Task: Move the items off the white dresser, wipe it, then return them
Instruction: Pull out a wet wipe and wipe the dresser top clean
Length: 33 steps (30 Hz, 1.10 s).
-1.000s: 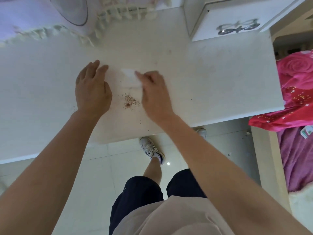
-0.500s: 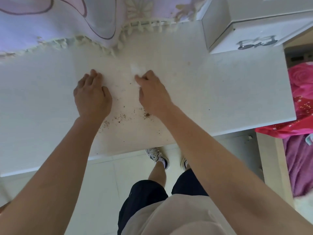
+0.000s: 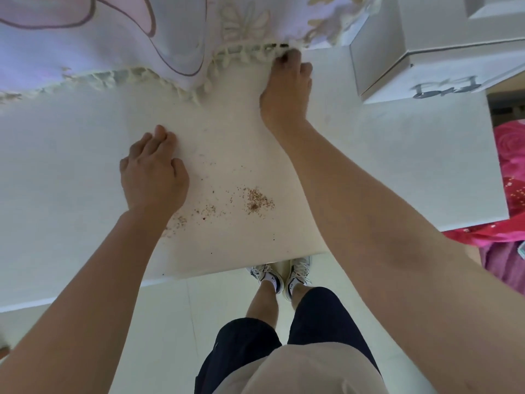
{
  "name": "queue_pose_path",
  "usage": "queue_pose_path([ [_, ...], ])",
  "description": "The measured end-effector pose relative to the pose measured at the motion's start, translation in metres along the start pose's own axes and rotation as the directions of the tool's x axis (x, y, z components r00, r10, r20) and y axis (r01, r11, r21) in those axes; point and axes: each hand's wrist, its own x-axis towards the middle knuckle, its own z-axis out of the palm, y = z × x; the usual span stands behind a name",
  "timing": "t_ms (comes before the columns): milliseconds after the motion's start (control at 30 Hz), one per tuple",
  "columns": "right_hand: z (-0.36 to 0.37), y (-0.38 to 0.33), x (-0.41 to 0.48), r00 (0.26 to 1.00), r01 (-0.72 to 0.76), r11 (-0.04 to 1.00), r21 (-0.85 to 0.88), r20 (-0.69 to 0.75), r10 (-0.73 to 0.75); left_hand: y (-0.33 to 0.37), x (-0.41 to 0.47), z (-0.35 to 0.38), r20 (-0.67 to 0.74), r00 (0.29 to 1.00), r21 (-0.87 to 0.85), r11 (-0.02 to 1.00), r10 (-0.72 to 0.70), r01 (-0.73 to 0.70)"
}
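Observation:
The white dresser top fills the middle of the view. Brown crumbs lie scattered near its front edge, between my arms. My left hand rests flat on the surface, fingers together, just left of the crumbs. My right hand is stretched to the back of the top, fingers curled down against the fringe of the lilac cloth. The white wipe it held a moment ago is hidden under that hand.
A white drawer box with a bow-shaped handle stands at the back right of the dresser. Pink bedding lies beyond the right edge. Pale floor tiles and my shoes show below the front edge.
My right hand has pushed away from the crumbs to the back of the top, up to the cloth fringe. The left hand has stayed flat in place. The view has moved closer.

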Motion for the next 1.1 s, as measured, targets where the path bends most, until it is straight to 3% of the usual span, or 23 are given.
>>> queue_pose_path([
  [33, 0.002, -0.003, -0.014, 0.984, 0.168, 0.986, 0.001, 0.050, -0.168, 0.001, 0.000, -0.001, 0.000, 1.000, -0.004, 1.000, 0.001, -0.001],
  [100, 0.001, -0.008, -0.045, 0.854, 0.483, 0.870, 0.100, 0.166, -0.493, 0.002, -0.001, -0.003, 0.000, 1.000, -0.022, 1.000, -0.010, 0.010],
  [167, -0.004, 0.002, -0.067, 0.726, 0.591, 0.768, 0.248, 0.251, -0.640, 0.002, -0.002, -0.004, -0.022, 1.000, -0.064, 0.998, -0.016, 0.014],
  [200, -0.008, 0.013, -0.074, 0.719, 0.581, 0.758, 0.294, 0.251, -0.648, 0.001, -0.002, -0.006, -0.034, 0.999, -0.091, 0.996, -0.020, 0.017],
  [267, -0.015, 0.050, -0.083, 0.850, 0.443, 0.837, 0.322, 0.147, -0.506, -0.006, -0.004, -0.009, -0.049, 0.996, -0.144, 0.987, -0.073, 0.065],
  [333, -0.022, 0.103, -0.088, 0.984, 0.161, 0.940, 0.301, 0.021, -0.175, -0.015, -0.012, -0.014, -0.104, 0.981, -0.153, 0.977, -0.165, 0.148],
  [400, -0.029, 0.142, -0.100, 0.999, -0.011, 0.968, 0.250, -0.041, 0.022, -0.026, -0.028, -0.019, -0.165, 0.954, -0.133, 0.964, -0.252, 0.232],
  [500, -0.029, 0.143, -0.128, 0.999, -0.024, 0.988, 0.151, -0.033, 0.030, -0.035, -0.053, -0.025, -0.148, 0.925, -0.113, 0.936, -0.349, 0.334],
  [567, -0.021, 0.115, -0.157, 0.998, 0.062, 0.992, 0.109, 0.012, -0.064, -0.034, -0.068, -0.024, -0.074, 0.913, -0.111, 0.913, -0.401, 0.392],
  [700, 0.000, 0.041, -0.209, 0.924, 0.327, 0.896, 0.300, 0.096, -0.369, -0.028, -0.087, -0.007, 0.078, 0.924, -0.025, 0.926, -0.375, 0.378],
  [767, -0.005, 0.028, -0.203, 0.907, 0.312, 0.837, 0.449, 0.120, -0.403, -0.028, -0.083, -0.009, 0.112, 0.914, -0.009, 0.920, -0.389, 0.392],
  [867, -0.031, 0.062, -0.169, 0.965, 0.186, 0.785, 0.591, 0.039, -0.258, -0.027, -0.078, -0.014, 0.114, 0.898, -0.015, 0.904, -0.424, 0.428],
  [1000, -0.059, 0.178, -0.130, 0.982, 0.088, 0.900, 0.426, -0.191, -0.005, -0.024, -0.081, -0.007, 0.046, 0.911, -0.023, 0.911, -0.410, 0.411],
  [1100, -0.064, 0.257, -0.141, 0.952, -0.163, 0.956, 0.242, -0.218, 0.217, -0.026, -0.081, -0.003, 0.007, 0.910, 0.003, 0.910, -0.415, 0.415],
])
